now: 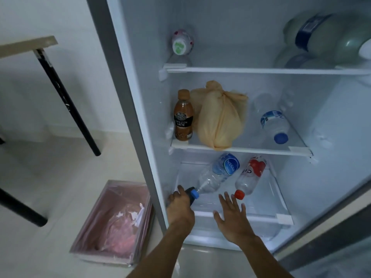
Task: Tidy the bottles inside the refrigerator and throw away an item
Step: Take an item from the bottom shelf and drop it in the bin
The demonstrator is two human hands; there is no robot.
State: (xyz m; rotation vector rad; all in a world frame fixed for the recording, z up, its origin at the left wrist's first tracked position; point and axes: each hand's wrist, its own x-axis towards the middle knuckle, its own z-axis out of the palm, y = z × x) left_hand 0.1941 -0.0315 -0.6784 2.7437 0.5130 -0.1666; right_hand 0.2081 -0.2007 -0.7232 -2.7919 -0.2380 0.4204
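On the refrigerator's bottom shelf lie two clear bottles, caps toward me: a blue-label, blue-capped bottle and a red-label, red-capped bottle. My left hand is at the shelf's left front, curled around a small dark object that touches the blue cap; I cannot tell what it is. My right hand hovers with fingers spread just below the red cap. On the middle shelf, a brown latte bottle stands upright, beside a knotted tan bag and a water bottle lying down.
The top shelf holds a small white bottle at left and large pale bottles lying at right. A bin with a pink liner sits on the floor left of the fridge. Black table legs stand further left. The fridge door hangs open at right.
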